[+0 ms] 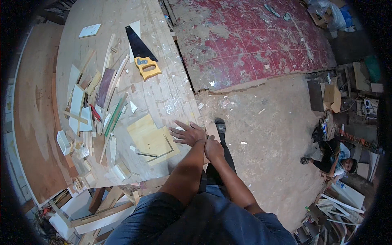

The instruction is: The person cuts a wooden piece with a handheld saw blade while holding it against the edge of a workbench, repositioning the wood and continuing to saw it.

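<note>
My left hand (188, 134) lies flat on the worktable (159, 94) near its right edge, fingers spread. Just beyond that edge my right hand (214, 148) is closed beside my left wrist; what it grips, if anything, is hidden. A pale wooden piece (212, 130) shows right above its knuckles. Left of my left hand lie yellowish plywood pieces (143, 131) with a dark, thin L-shaped strip (168, 143) on them. Farther off, a handsaw (144, 57) with a black blade and yellow handle rests on the table, apart from both hands.
Wood offcuts (107, 87), a green strip (116, 114) and red-handled pliers (95, 113) crowd the table's left side. A brown board (38, 110) stretches along the far left. Scrap wood (104, 208) piles below the table. A person (339, 162) sits at the right, near more scraps (339, 208).
</note>
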Motion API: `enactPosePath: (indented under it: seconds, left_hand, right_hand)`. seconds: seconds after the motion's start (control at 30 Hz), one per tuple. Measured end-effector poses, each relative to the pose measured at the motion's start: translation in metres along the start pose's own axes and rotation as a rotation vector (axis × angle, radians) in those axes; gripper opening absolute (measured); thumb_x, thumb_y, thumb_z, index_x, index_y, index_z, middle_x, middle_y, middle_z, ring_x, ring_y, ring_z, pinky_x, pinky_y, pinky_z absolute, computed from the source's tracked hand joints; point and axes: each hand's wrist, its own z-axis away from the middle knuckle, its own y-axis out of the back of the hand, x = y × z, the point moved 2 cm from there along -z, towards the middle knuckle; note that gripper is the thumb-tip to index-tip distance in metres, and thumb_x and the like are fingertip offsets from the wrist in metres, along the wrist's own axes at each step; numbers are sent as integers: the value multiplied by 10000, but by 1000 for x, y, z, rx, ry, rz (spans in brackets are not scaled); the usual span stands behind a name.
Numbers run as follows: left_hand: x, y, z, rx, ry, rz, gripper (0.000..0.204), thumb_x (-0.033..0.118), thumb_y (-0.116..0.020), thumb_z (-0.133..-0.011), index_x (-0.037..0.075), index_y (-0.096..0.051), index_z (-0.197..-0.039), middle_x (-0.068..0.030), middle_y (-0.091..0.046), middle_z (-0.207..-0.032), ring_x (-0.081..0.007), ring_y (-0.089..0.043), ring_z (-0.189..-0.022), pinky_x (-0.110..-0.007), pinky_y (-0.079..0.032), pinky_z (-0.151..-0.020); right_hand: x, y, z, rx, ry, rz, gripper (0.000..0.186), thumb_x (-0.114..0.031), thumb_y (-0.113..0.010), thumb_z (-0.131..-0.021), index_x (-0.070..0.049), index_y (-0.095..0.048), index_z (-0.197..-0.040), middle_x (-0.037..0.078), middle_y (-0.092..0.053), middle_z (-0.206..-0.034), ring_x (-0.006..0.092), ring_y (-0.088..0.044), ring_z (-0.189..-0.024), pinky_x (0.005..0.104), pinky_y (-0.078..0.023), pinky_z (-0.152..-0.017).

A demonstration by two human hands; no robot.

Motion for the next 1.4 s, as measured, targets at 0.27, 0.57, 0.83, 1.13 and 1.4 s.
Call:
enactPosePath:
  seconds: [0.27, 0.57, 0.83, 1.13, 1.4]
  left_hand:
    - [4, 1, 6, 1, -18, -21, 765, 422, -404, -943, 81, -55, -1533, -300, -24, -1551, -453, -24, -1441, -634, -41, -1116]
    - [4, 4, 4, -31, -11, -7, 780, 420, -428, -934, 82, -61, -1533, -311, -12, -1548, -458, -30, -1440, -641, -49, -1113]
    - [-2, 0, -1, -12, 1, 6, 773, 408, -427, -928, 81, -71, -1532, -313, -19, -1546, -461, -29, -1440, -645, -51, -1111]
    - [-3, -4, -1, 27, -16, -4, 769, 415, -428, -926, 77, -92, -1530, -312, -49, -1543, -465, -62, -1433, -653, -63, -1105]
    - [-6, 2, -2, -10, -27, 13, 760, 414, -406, -936, 71, -77, -1530, -316, -33, -1544, -476, -48, -1432, -653, -48, -1104]
  right_hand:
    - [9, -6, -11, 0, 18, 4, 303, -200, -397, -947, 49, -486, -1094, 324, -640, -1007, 448, -650, -942, 512, -521, -813]
    - [4, -8, -2, 43, -7, -42, 336, -250, -427, -941, 59, -495, -1055, 331, -643, -941, 472, -645, -907, 534, -511, -798]
    - [9, 1, 34, -17, 14, -16, 318, -236, -431, -941, 47, -489, -1073, 336, -634, -979, 477, -638, -928, 545, -506, -810]
    - [-1, 10, 57, 147, -2, 56, 251, -211, -435, -934, 18, -531, -975, 300, -658, -933, 442, -668, -861, 531, -530, -746]
    - [-10, 10, 44, 71, -66, 50, 338, -283, -417, -954, 4, -596, -971, 262, -679, -880, 423, -679, -856, 500, -546, -735]
